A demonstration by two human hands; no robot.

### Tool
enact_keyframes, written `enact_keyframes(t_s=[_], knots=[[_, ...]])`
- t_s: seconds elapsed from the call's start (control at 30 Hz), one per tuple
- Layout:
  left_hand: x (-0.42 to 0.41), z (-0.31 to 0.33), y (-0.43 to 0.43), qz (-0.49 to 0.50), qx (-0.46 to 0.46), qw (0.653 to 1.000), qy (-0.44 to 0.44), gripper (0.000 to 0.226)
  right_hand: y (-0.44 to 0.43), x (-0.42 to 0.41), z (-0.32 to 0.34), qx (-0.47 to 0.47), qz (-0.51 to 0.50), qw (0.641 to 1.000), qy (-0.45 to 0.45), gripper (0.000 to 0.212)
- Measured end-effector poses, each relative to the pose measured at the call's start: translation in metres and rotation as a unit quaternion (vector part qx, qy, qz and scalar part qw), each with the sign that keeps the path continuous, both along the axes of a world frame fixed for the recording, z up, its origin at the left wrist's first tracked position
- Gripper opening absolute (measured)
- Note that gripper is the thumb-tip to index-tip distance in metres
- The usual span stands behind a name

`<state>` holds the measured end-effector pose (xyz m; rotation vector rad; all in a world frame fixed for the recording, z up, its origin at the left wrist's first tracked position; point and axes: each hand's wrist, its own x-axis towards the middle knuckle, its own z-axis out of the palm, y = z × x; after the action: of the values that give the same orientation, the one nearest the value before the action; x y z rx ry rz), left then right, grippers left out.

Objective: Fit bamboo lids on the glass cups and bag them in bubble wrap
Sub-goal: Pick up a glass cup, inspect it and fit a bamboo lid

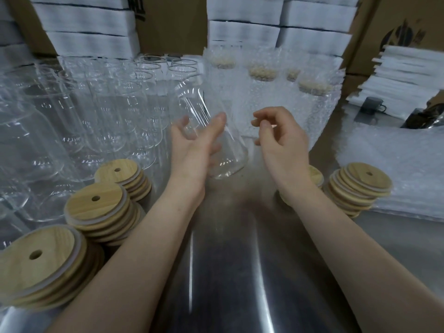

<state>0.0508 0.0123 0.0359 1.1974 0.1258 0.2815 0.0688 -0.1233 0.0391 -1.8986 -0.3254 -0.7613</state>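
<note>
My left hand (192,145) grips a clear glass cup (225,155), tilted, with its base low toward me and its mouth pointing up and away. The thumb lies along the near side and the fingers show through the glass. My right hand (281,140) hovers just right of the cup with loosely curled fingers, holding nothing. Stacks of round bamboo lids (105,207) with a centre hole sit at the left, and another lid stack (360,186) stands at the right. A flat pile of bubble wrap bags (396,164) lies at the far right.
Many empty glass cups (96,106) crowd the left of the steel table (240,272). Lidded cups in bubble wrap (264,92) stand at the back centre. White foam stacks (86,22) and cardboard boxes (168,20) line the back. A grey mug (371,105) sits far right.
</note>
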Motion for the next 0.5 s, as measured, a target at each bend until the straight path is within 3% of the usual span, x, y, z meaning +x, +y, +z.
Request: enact_keyframes(t_s=[0.1,0.23,0.37,0.43,0.5], knots=[[0.0,-0.007,0.001,0.057,0.102,0.991,-0.061,0.079,-0.017,0.005,0.01,-0.15,-0.114,0.98,0.058,0.015],[0.003,-0.017,0.004,0.07,0.169,0.98,-0.079,0.081,-0.041,0.003,0.026,-0.33,-0.142,0.897,0.258,0.03],[0.006,-0.02,0.007,0.077,0.209,0.972,-0.076,0.088,-0.052,-0.006,0.038,-0.414,-0.11,0.816,0.389,0.073],[0.007,-0.021,0.009,0.085,0.218,0.969,-0.076,0.088,-0.055,-0.008,0.041,-0.433,-0.089,0.791,0.422,0.077],[0.009,-0.02,0.01,0.096,0.22,0.968,-0.073,0.089,-0.056,-0.009,0.042,-0.43,-0.075,0.792,0.427,0.071]])
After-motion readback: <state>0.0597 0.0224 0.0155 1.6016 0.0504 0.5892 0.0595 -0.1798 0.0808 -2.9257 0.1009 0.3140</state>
